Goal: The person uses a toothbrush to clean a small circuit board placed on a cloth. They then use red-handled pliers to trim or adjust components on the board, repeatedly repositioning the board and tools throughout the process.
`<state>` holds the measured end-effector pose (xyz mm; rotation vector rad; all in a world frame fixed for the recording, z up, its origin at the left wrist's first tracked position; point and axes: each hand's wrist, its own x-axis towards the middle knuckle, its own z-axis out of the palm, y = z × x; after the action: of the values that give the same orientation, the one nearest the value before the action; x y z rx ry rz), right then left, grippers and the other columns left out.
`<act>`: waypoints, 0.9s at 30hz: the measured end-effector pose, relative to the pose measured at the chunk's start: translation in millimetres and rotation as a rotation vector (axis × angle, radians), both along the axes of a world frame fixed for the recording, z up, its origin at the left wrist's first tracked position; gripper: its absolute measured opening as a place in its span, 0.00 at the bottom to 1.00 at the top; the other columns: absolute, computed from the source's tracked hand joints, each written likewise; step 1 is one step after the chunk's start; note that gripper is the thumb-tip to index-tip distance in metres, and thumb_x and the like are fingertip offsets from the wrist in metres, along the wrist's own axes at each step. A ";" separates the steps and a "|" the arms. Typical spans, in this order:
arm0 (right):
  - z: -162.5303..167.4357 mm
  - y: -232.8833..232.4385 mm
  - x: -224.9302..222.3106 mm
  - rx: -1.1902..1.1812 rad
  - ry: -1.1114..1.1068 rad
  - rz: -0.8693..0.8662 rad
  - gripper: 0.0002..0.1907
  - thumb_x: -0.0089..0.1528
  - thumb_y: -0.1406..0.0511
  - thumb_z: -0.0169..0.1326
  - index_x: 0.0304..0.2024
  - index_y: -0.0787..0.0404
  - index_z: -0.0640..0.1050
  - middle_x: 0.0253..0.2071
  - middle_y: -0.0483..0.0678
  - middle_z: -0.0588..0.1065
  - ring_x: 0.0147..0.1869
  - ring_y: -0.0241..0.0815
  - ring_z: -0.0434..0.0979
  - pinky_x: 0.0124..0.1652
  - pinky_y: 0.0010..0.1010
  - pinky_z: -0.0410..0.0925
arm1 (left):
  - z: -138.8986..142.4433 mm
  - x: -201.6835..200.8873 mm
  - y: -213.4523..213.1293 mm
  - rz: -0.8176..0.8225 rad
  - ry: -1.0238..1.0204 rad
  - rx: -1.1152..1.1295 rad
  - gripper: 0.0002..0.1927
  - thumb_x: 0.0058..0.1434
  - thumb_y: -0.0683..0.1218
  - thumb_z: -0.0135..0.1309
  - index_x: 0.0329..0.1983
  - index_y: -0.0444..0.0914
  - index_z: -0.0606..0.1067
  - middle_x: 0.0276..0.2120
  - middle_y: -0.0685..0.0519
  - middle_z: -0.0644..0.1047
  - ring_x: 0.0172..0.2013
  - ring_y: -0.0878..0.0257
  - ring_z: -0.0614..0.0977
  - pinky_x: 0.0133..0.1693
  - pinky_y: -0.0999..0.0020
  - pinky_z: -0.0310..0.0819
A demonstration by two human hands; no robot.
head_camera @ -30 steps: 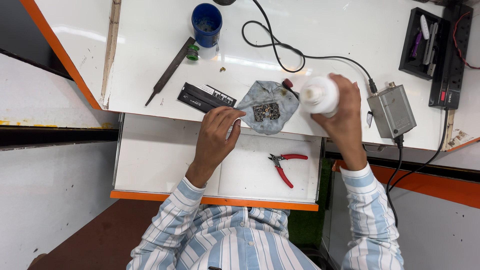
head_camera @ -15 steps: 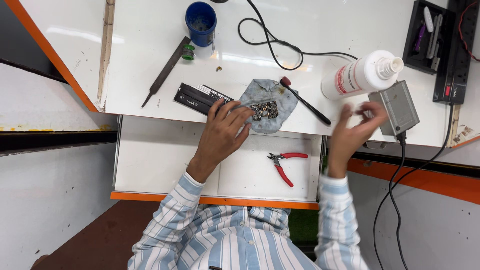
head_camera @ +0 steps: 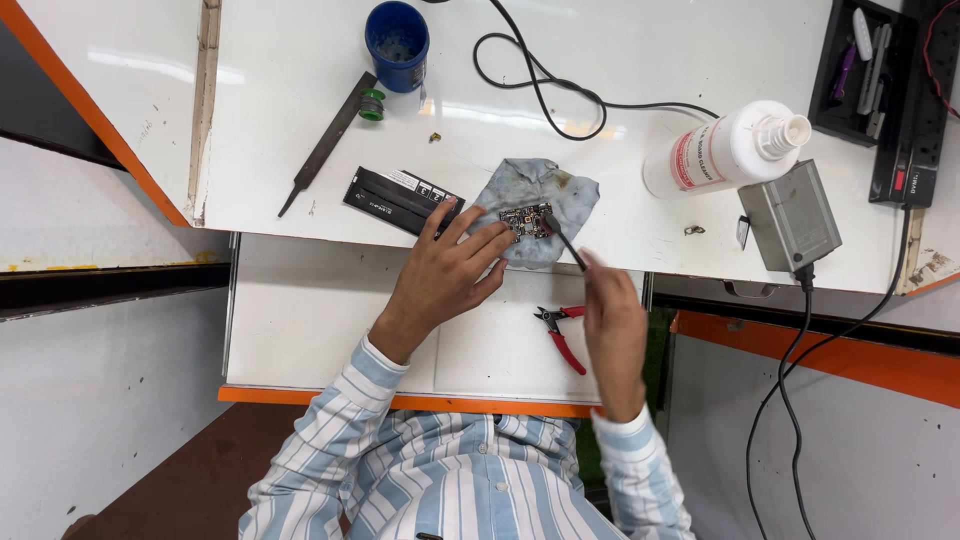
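Note:
A small dark circuit board (head_camera: 527,220) lies on a grey-blue cloth (head_camera: 540,205) at the front edge of the white bench (head_camera: 300,80). My left hand (head_camera: 445,275) rests flat beside it, fingertips pressing the cloth and the board's left edge. My right hand (head_camera: 612,320) holds a thin dark brush (head_camera: 565,242) whose tip touches the board. A white plastic bottle (head_camera: 725,150) with a red label lies on its side to the right, apart from both hands.
Red-handled pliers (head_camera: 562,335) lie on the lower shelf between my hands. Black flat case (head_camera: 400,198), dark file (head_camera: 325,150), blue pot (head_camera: 397,42), black cable (head_camera: 545,95), grey box (head_camera: 792,215) and black tool tray (head_camera: 860,70) surround the cloth.
My right hand set the white bottle down on the bench at the right, then took the brush and brought its tip to the board. My left hand stayed on the cloth.

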<state>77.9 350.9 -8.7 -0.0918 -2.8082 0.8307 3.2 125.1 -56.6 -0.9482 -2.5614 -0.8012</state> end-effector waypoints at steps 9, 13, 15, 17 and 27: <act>-17.1 -16.6 1.6 -0.026 0.060 0.038 0.24 0.66 0.77 0.54 0.63 0.55 0.76 0.43 0.54 0.77 0.41 0.49 0.79 0.42 0.37 0.72 | 7.6 4.6 6.8 0.008 -0.009 -0.030 0.17 0.65 0.50 0.57 0.54 0.40 0.80 0.52 0.54 0.78 0.61 0.55 0.72 0.68 0.48 0.55; -18.4 -22.3 2.8 -0.040 -0.054 -0.015 0.26 0.63 0.78 0.53 0.63 0.55 0.77 0.39 0.54 0.77 0.37 0.47 0.79 0.40 0.36 0.71 | 13.4 4.2 7.5 0.015 -0.043 -0.020 0.17 0.64 0.49 0.58 0.54 0.40 0.80 0.53 0.53 0.78 0.61 0.54 0.72 0.68 0.47 0.55; -15.8 -22.0 -0.6 -0.045 -0.050 -0.064 0.25 0.64 0.78 0.52 0.62 0.55 0.78 0.38 0.54 0.77 0.37 0.46 0.79 0.40 0.36 0.71 | 15.9 0.0 7.6 0.011 -0.028 -0.035 0.18 0.63 0.49 0.58 0.54 0.40 0.80 0.53 0.53 0.77 0.62 0.53 0.72 0.68 0.47 0.56; -13.7 -27.2 -2.1 -0.053 -0.013 0.015 0.25 0.64 0.78 0.52 0.63 0.58 0.77 0.38 0.55 0.76 0.38 0.48 0.78 0.40 0.37 0.70 | 19.5 6.3 6.7 0.001 -0.056 -0.037 0.18 0.62 0.49 0.58 0.55 0.40 0.80 0.54 0.52 0.77 0.62 0.53 0.71 0.68 0.46 0.55; -9.0 -40.5 1.5 -0.064 -0.055 0.078 0.26 0.60 0.78 0.55 0.61 0.60 0.78 0.31 0.58 0.72 0.33 0.53 0.73 0.36 0.41 0.68 | 23.6 10.9 4.1 0.025 -0.115 -0.024 0.19 0.61 0.48 0.57 0.55 0.41 0.80 0.56 0.53 0.77 0.62 0.52 0.71 0.68 0.45 0.53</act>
<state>79.4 310.4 -17.7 -0.0147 -2.8527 0.9493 14.1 129.2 -33.0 -0.8994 -2.6813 -0.8420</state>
